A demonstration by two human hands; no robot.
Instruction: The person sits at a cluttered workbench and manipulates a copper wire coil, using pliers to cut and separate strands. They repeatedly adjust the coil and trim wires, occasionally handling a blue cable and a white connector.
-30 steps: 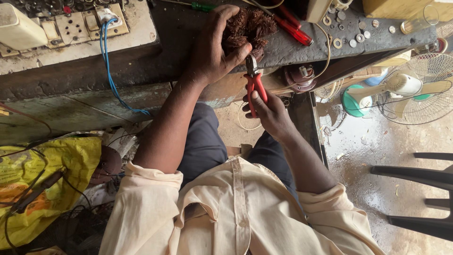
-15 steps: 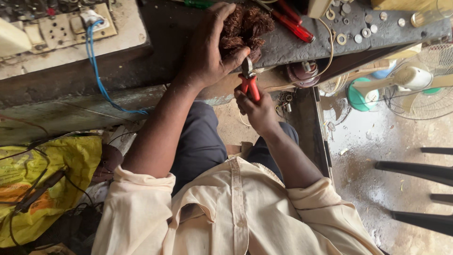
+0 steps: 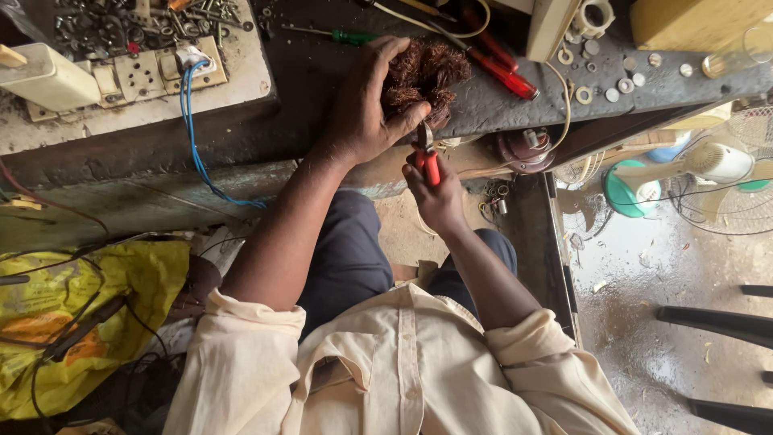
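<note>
The workbench [image 3: 338,72] is the biggest thing here, a dark, grimy slab running across the top of the view, and everything else sits in relation to it. On its left part lies a pale board with a socket block [image 3: 141,74] from which blue wires [image 3: 193,129] trail down over the bench's front edge. Off the right end of the bench, down on the wet floor, a small fan [image 3: 708,173] lies on its side.

At the bench's near edge, about the middle, rests the bundle of copper wire [image 3: 427,76], a tangled reddish-brown clump. The left hand [image 3: 366,105] presses down over it, fingers wrapped around its left side and thumb hooked under, seemingly to pin it against the bench so it cannot shift. The clump is roughly round, with no clear long axis that I can make out.

Just below the bench edge, the right hand [image 3: 439,197] is closed around red-handled pliers [image 3: 427,153]. These stand nearly upright, their long axis running from the palm up to the clump, nose pointing at its underside; I cannot tell whether the tips bite on a strand.

Behind the clump on the bench lie two red-handled screwdrivers [image 3: 499,68] and scattered washers [image 3: 620,80].
</note>
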